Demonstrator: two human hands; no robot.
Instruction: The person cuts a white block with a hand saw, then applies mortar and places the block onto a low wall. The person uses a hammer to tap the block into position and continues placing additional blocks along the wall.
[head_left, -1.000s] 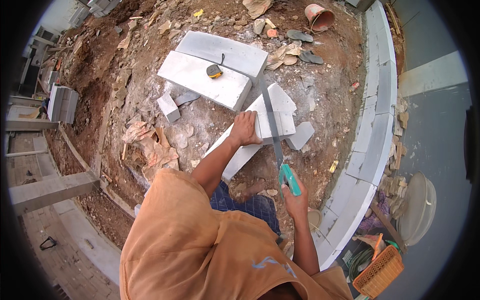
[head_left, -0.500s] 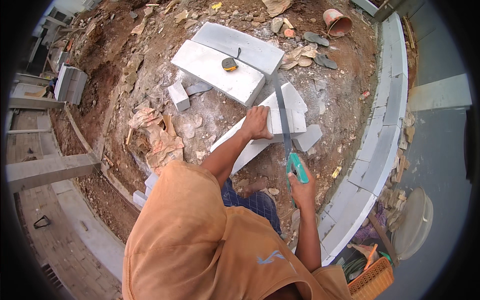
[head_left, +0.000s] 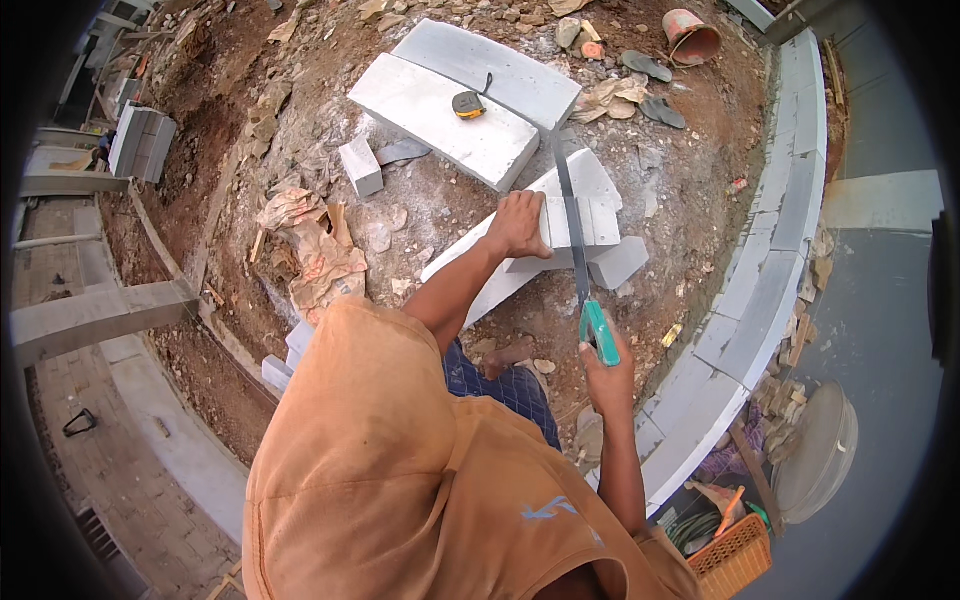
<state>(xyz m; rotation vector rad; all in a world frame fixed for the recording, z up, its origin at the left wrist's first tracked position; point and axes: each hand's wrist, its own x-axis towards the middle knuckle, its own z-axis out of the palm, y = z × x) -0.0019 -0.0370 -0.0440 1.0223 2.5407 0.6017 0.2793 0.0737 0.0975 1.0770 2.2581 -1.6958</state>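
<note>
My right hand [head_left: 608,378] is closed round the green handle of a hand saw [head_left: 580,262]. Its long grey blade lies across a white lightweight block [head_left: 598,228] and points away from me. Just left of the blade, my left hand [head_left: 520,226] grips the same block, fingers over its top and thumb along the near side. Under it, another pale block piece [head_left: 490,300] slants toward me, and a small grey-white offcut [head_left: 620,262] lies to the right. Beyond them, two long blocks [head_left: 440,115] lie side by side, with a black and yellow tape measure [head_left: 467,105] on top.
A small block piece [head_left: 361,167] and crumpled brown paper [head_left: 325,250] lie to the left on stony soil. Sandals [head_left: 662,112] and a tipped reddish bucket [head_left: 690,40] are far right. A low block wall [head_left: 745,300] curves along the right, near an orange basket [head_left: 737,560].
The view has shifted slightly, so the blocks sit a little higher in the picture. Both hands keep their grips, and the saw stays across the block.
</note>
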